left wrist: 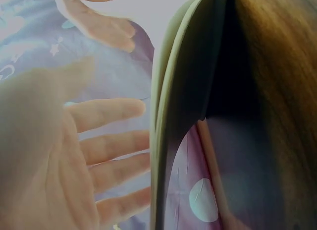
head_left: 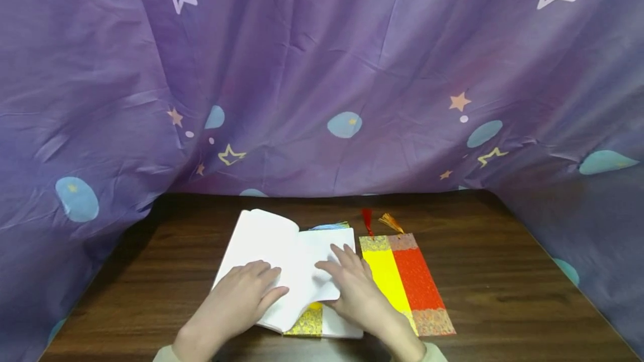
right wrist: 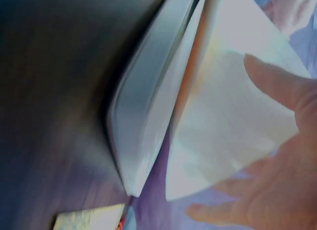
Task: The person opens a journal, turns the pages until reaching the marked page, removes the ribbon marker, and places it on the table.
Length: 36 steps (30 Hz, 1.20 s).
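Both hands flat on book; bookmarks beside.

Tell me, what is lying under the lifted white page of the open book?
Under the white page a yellow bookmark with a patterned gold end pokes out at the bottom edge. Its upper part is covered by the page and both hands.

Purple sheet walled off back and both sides of the table, leaving only the near edge open. Open book and two bookmarks filled the centre; bare wood lay free left and right of them.
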Motion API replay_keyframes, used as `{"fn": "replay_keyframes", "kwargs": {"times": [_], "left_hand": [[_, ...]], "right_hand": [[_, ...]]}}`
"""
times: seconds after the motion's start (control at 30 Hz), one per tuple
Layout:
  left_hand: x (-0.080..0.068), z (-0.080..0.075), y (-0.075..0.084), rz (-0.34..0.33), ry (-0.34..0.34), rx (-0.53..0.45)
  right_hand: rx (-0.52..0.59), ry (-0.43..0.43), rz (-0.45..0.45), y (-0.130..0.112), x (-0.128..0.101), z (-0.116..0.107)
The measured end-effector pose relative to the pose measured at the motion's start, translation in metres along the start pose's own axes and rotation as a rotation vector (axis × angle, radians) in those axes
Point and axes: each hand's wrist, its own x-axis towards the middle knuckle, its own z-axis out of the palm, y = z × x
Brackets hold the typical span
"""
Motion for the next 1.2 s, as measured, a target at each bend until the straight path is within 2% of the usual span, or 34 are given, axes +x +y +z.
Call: {"fn": "replay_keyframes", "kwargs": {"times": [0.1, 0.27, 0.4, 0.53, 0.73, 0.83, 0.93, 1.07, 1.2], "left_hand": [[0.000, -0.001, 0.001, -0.013, 0.022, -0.003], [0.001, -0.002, 0.003, -0.044, 0.015, -0.018], [0.001, -0.003, 0.003, -0.058, 0.012, -0.044], [0.003, -0.005, 0.003, -0.069, 0.029, -0.096], [0.003, -0.006, 0.004, -0.043, 0.115, -0.126], [0.004, -0.007, 0.005, -0.055, 0.118, -0.167], [0.004, -0.008, 0.007, -0.074, 0.121, -0.206], [0.005, -0.007, 0.007, -0.015, 0.180, -0.187], [0.006, -0.004, 0.006, 0.053, 0.234, -0.108]], "right_hand": [[0.017, 0.076, 0.021, -0.007, 0.002, 0.005], [0.065, 0.189, 0.058, -0.018, 0.003, 0.012], [0.235, 0.212, 0.128, -0.030, 0.005, 0.013], [0.402, 0.192, 0.154, -0.041, 0.010, 0.014], [0.481, 0.155, 0.131, -0.052, 0.010, 0.016], [0.540, 0.116, 0.123, -0.054, 0.010, 0.017], [0.662, 0.051, 0.122, -0.056, 0.008, 0.018], [0.764, -0.031, 0.111, -0.060, 0.005, 0.018], [0.721, -0.065, 0.074, -0.065, 0.004, 0.018]]}}
